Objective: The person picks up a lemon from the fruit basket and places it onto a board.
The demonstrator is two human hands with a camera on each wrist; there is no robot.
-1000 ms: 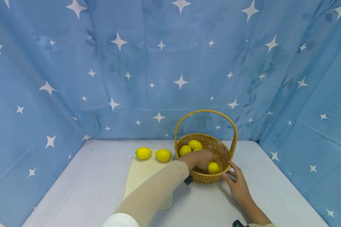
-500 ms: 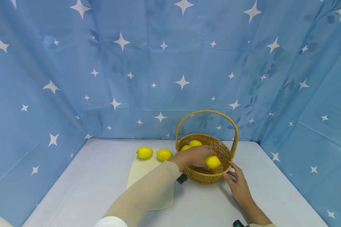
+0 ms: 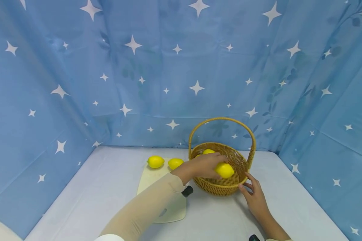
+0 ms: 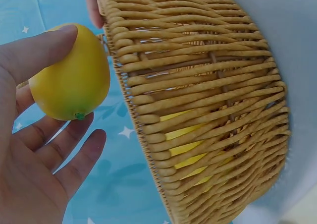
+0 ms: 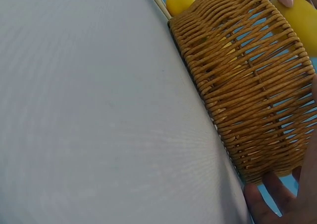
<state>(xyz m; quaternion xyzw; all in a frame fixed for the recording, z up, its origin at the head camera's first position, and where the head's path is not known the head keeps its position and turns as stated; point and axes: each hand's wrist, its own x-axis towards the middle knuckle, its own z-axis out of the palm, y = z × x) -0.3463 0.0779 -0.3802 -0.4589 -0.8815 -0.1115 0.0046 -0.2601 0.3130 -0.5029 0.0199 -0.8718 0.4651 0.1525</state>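
Observation:
My left hand [image 3: 207, 165] pinches a lemon [image 4: 74, 78] between thumb and fingers, its stem end showing green. In the left wrist view the lemon sits at the height of the rim of a woven wicker basket [image 4: 208, 80], clear of its wall. The basket [image 3: 218, 190] stands on the table with its tall handle upright. Inside it, a lemon [image 3: 208, 151] shows behind my left hand, which covers part of the basket's contents. My right hand [image 3: 255, 201] touches the basket's right side with fingers spread, thumb near the front rim and fingertips [image 5: 277, 187] low against the wall.
A cream cutting board [image 3: 151, 179] lies left of the basket, partly under my left forearm. Two more lemons rest at its far end, one left [image 3: 155, 162] and one right [image 3: 175, 163]. A blue curtain [image 3: 157, 83] with white stars hangs behind the white-covered table [image 3: 87, 201].
My left hand has lifted the lemon from low inside the basket and drawn it up and slightly left. The right hand has stayed at the basket's side.

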